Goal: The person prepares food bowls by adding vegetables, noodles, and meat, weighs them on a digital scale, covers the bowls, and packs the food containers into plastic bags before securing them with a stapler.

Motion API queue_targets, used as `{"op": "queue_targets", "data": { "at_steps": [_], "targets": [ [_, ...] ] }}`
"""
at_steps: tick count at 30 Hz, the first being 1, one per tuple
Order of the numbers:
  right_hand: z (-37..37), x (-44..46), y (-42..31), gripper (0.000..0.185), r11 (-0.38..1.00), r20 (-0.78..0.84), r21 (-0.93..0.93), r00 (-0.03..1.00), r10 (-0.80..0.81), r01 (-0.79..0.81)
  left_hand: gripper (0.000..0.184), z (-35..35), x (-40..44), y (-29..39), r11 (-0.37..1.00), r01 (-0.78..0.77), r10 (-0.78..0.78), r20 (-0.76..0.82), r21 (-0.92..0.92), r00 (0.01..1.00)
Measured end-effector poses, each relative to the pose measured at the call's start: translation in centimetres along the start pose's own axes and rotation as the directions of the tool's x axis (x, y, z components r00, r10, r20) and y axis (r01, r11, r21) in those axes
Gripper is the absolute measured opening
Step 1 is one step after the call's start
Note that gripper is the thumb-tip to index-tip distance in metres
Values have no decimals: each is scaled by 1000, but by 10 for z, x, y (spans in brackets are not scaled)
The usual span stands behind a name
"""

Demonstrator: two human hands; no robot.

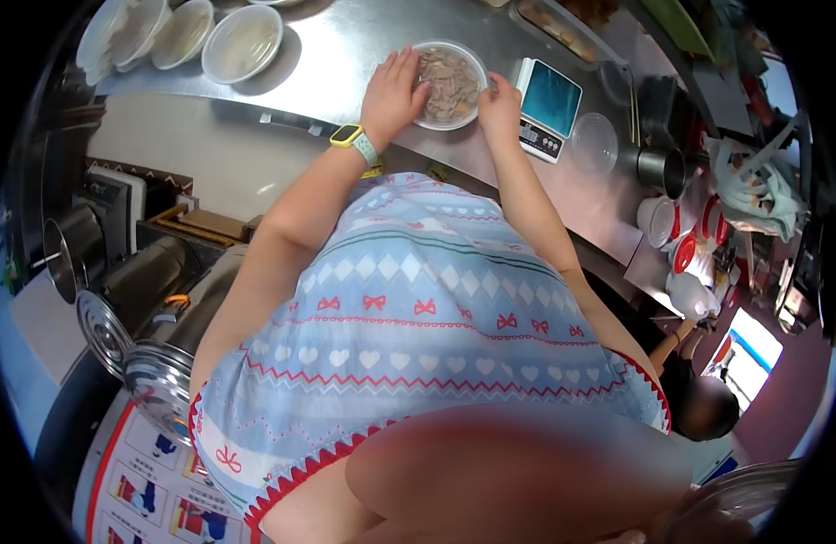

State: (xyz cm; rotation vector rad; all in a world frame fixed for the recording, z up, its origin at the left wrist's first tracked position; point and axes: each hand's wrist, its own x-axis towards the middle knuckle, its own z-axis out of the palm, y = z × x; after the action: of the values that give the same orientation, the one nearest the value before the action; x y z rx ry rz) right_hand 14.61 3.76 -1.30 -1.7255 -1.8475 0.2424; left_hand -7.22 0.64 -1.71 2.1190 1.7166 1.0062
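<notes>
A round plastic bowl (pixel 450 86) filled with sliced, pale brown meat sits on the steel counter. My left hand (pixel 395 95) lies along its left rim, fingers stretched and thumb reaching over the edge. At the right rim, my right hand (pixel 499 107) has its fingers curled in and pinched at the edge. Whether a clear lid covers the bowl I cannot tell. Just right of that hand stands a white kitchen scale (pixel 543 109) with a blue-green plate. A clear round lid (pixel 594 143) lies beside the scale.
Several plastic bowls (pixel 242 45) stand at the back left of the counter (pixel 345 45). A clear food tray (pixel 567 32) is at the back right. To the right are a metal pot (pixel 661 170) and tubs; another person (pixel 699 390) is further off. Large steel pots (pixel 141 281) stand lower left.
</notes>
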Motion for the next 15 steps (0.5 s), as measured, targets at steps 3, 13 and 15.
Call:
{"op": "queue_targets", "data": {
  "at_steps": [3, 13, 15],
  "targets": [
    [2, 0, 9, 34, 860, 243, 354, 924, 296, -369, 58, 5, 0, 5, 1000, 6, -7, 19, 14, 1000],
    [-3, 2, 6, 32, 502, 516, 529, 729, 449, -684, 51, 5, -10, -5, 975, 15, -11, 19, -221, 1000],
    [-2, 6, 11, 31, 495, 524, 510, 711, 469, -703, 49, 4, -4, -7, 966, 5, -10, -16, -258, 1000]
  ]
}}
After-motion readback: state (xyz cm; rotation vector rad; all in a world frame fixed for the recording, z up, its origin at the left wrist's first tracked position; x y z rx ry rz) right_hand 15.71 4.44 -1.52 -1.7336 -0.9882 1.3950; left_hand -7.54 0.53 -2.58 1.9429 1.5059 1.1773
